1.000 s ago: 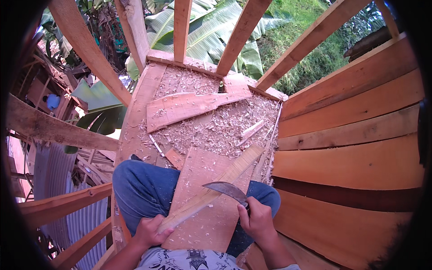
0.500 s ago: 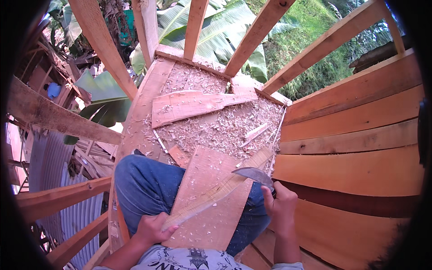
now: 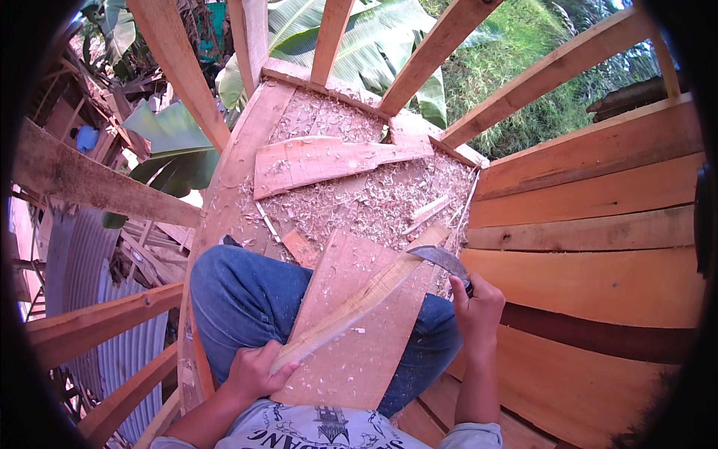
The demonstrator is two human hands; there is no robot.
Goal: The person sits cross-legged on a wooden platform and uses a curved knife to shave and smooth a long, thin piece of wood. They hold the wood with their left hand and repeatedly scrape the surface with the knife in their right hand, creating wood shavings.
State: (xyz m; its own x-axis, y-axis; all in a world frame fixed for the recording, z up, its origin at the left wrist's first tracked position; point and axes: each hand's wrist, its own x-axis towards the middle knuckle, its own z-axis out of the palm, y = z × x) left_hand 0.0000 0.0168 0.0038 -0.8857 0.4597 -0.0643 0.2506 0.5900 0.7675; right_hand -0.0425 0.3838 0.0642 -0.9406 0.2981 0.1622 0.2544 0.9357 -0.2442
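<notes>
My left hand (image 3: 258, 370) is closed round the near end of a long, slightly curved wooden strip (image 3: 348, 309). The strip slants away to the right, over a broad flat board (image 3: 359, 352) that rests across my lap. In my right hand (image 3: 479, 303) is a knife with a dark curved blade (image 3: 441, 258); its handle is mostly hidden by my fingers. The blade lies at the far part of the strip, its tip over the wood. Whether the edge bites into the wood cannot be made out. A few pale shavings lie on the board.
Curly shavings (image 3: 329, 202) cover the plank floor ahead. On them lie a large shaped board (image 3: 321, 165), a small offcut (image 3: 301, 248) and thin sticks (image 3: 428, 213). A plank wall (image 3: 576, 277) stands close on my right; slanting wooden posts (image 3: 105, 187) rise on the left and far sides.
My right hand and the knife have moved farther away and slightly right, up along the strip. My left hand keeps its hold, slightly raised. The whole view has shifted a little.
</notes>
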